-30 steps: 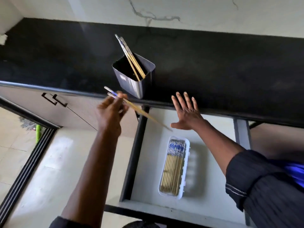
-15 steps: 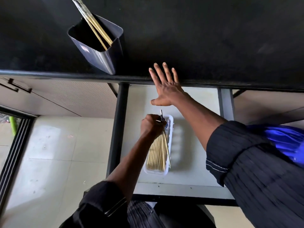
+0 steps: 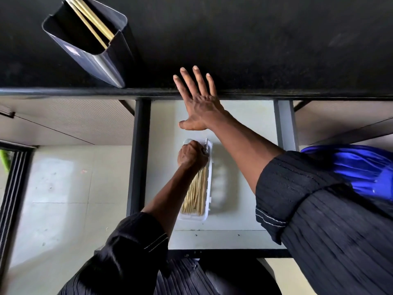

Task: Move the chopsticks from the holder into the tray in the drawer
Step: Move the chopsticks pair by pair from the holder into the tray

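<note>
A dark metal holder (image 3: 100, 60) stands on the black counter at the upper left, with a few bamboo chopsticks (image 3: 93, 22) leaning inside. Below, the open drawer (image 3: 244, 128) holds a white tray (image 3: 209, 188) filled with several chopsticks (image 3: 195, 194) lying lengthwise. My left hand (image 3: 191, 155) is down at the far end of the tray, fingers curled around the patterned ends of chopsticks it lays among the others. My right hand (image 3: 200, 101) rests flat with fingers spread on the counter's front edge above the drawer.
The black countertop (image 3: 255, 39) fills the top of the view. Closed cabinet fronts (image 3: 63, 120) flank the drawer on both sides. Light floor tiles (image 3: 63, 199) lie to the left, with a dark door track at the far left.
My left hand carried chopsticks from beside the holder down into the tray and now lowers them flat among the others. My right hand stayed on the counter edge.
</note>
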